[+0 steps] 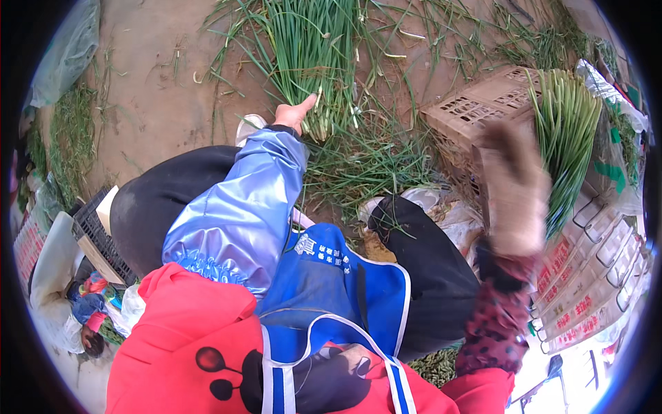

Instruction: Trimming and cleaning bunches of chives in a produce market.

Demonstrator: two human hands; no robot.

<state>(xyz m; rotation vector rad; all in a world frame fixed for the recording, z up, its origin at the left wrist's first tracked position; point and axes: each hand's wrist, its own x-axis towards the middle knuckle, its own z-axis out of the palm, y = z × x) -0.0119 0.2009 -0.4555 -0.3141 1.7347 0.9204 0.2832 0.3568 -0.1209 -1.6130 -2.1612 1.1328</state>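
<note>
My left hand [296, 113] rests at the pale root ends of a large pile of long green stalks [315, 52], like garlic chives or scallions, on the muddy floor. Its thumb or a finger points to the upper right; whether it grips a stalk cannot be told. My right hand [514, 181], gloved and motion-blurred, is raised beside a brown plastic crate [465, 108]. Whatever it may hold is too blurred to tell. A neat bundle of green stalks [566, 124] lies just right of that hand, partly over the crate. Loose green trimmings [377, 165] are heaped between my feet.
White plastic bags with red print [579, 305] hang at the right on wire hooks. At the left are a black plastic crate [101, 233] and a clear plastic sheet [67, 52]. Another person [88, 315] is at the lower left. Scattered stalks lie at the upper right.
</note>
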